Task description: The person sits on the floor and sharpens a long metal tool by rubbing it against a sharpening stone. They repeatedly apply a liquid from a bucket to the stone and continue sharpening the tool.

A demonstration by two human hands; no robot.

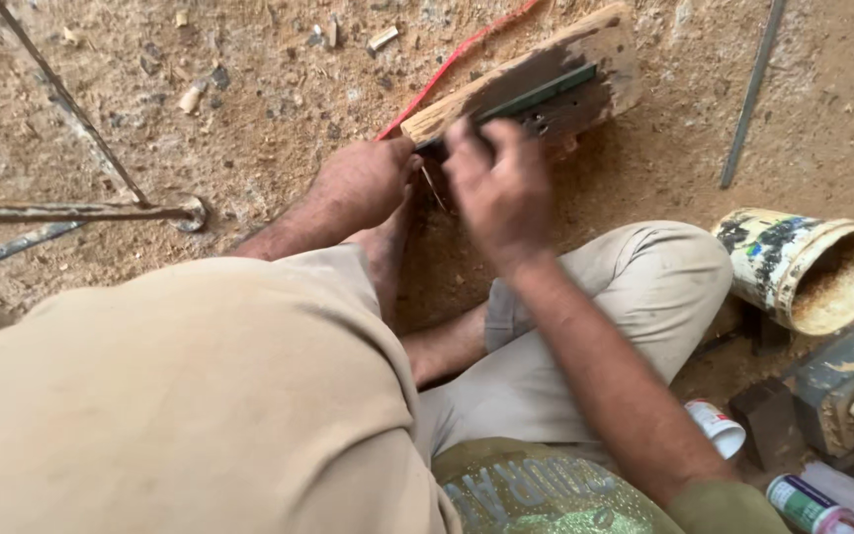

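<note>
A weathered wooden plank [585, 44], stained dark in its middle, lies on the sawdust-covered ground. A long green bar-shaped tool [536, 96] rests along its dark part. My left hand [363, 183] is closed at the plank's near end, beside my bare foot. My right hand [496, 183] is closed over the near end of the green tool; it is blurred. A red strip [452, 61] runs under the plank toward my left hand.
A paint-stained bucket [808, 267] holding sawdust lies on its side at right. Small cans [716, 427] and a metal block [842, 381] sit at lower right. Metal rods [71, 210] lie at left; another rod [751, 94] lies at upper right.
</note>
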